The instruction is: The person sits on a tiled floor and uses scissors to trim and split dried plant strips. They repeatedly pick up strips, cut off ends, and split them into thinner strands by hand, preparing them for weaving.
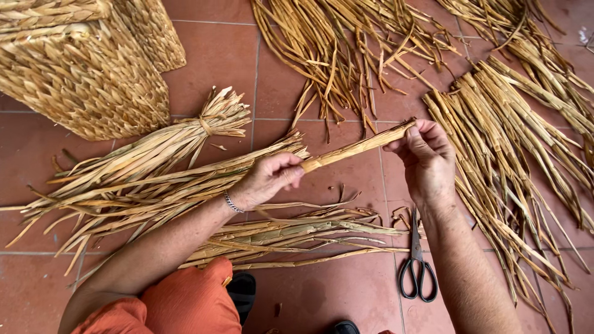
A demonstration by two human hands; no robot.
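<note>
A dried reed stalk [359, 147] is held above the tiled floor [322, 291], tilted up to the right. The left hand [267, 179] pinches its lower end, and the right hand [426, 154] closes on the upper tip. The black scissors [417, 272] lie partly hidden behind the right forearm.

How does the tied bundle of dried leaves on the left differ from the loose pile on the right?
The tied bundle is bound with a strip near one end and fans out beyond the knot; the loose pile has no binding and sprawls across the tiles. The bundle lies behind the left hand, the pile beside the right hand. Both are straw-coloured dried strips.
</note>
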